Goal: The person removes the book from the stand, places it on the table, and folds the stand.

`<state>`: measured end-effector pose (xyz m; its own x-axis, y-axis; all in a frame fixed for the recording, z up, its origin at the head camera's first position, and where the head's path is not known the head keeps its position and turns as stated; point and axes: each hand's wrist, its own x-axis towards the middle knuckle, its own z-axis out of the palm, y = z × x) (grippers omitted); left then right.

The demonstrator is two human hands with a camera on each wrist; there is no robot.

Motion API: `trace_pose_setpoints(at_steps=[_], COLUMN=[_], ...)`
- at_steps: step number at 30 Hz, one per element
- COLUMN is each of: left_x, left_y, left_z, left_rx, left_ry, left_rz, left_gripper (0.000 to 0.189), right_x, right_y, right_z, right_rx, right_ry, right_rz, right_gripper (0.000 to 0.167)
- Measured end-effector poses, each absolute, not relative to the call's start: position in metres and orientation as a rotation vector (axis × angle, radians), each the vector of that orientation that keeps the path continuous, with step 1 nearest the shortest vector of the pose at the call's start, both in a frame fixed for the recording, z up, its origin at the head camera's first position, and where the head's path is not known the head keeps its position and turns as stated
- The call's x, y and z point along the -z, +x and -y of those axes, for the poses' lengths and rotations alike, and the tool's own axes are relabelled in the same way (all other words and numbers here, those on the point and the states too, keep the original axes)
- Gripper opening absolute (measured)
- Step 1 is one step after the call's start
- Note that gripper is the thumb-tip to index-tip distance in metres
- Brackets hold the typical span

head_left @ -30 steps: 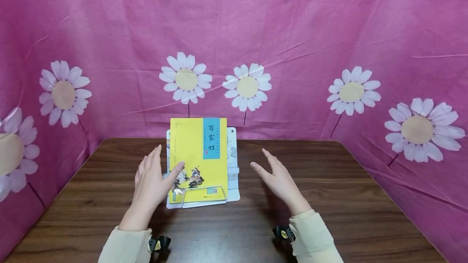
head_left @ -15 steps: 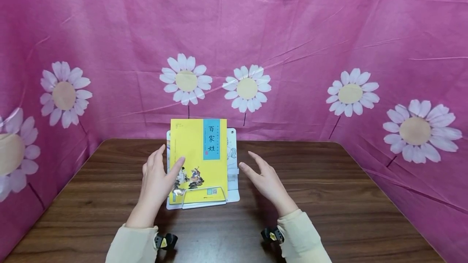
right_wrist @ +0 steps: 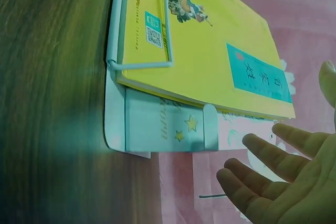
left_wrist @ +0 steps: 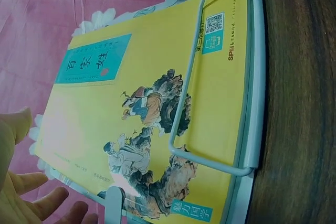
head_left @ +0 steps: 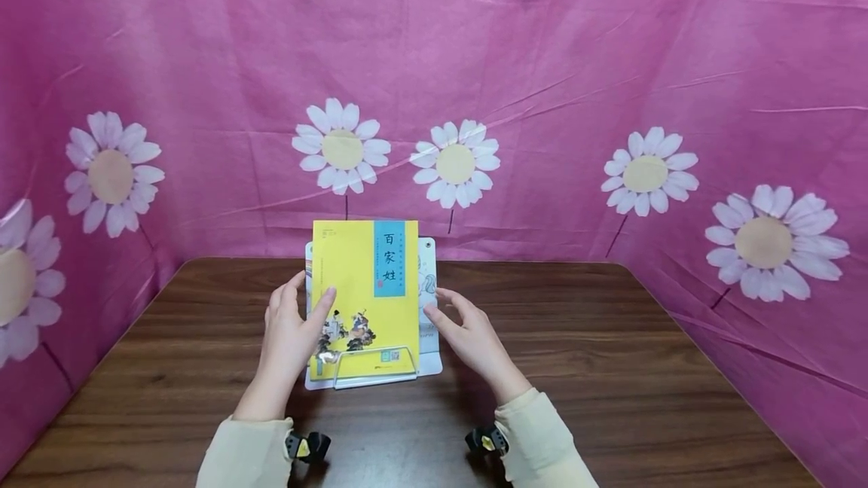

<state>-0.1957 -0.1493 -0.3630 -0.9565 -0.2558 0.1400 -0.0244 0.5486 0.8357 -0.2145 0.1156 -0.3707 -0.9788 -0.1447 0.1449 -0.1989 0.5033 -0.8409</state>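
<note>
Book (head_left: pixel 364 299) sits between left hand (head_left: pixel 288 339) and right hand (head_left: pixel 476 339).

The yellow book (head_left: pixel 342 269) bears 百家姓 in black characters down a blue panel (head_left: pixel 389 258) on its cover. A small blue label (left_wrist: pixel 192 211) in a lower corner reads 魅力国学. Red "SP" stands near a QR code (left_wrist: pixel 214 23). Golden letters on the pale board (right_wrist: pixel 144 121) behind, partly hidden, seem to end in "orn".

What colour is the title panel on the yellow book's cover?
The title panel is blue; it shows best in the head view.
</note>
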Motion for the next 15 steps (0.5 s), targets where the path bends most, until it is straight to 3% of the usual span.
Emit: trace_pose_setpoints(at_steps=[15], left_x=[0.368], left_y=[-0.203], left_z=[0.147], left_rx=[1.469], left_ry=[0.256], left_rz=[2.517], left_gripper=[0.081], right_x=[0.382], right_y=[-0.224], right_z=[-0.106], right_rx=[-1.466], right_ry=[0.258], right_rz=[2.701], right_gripper=[0.053])
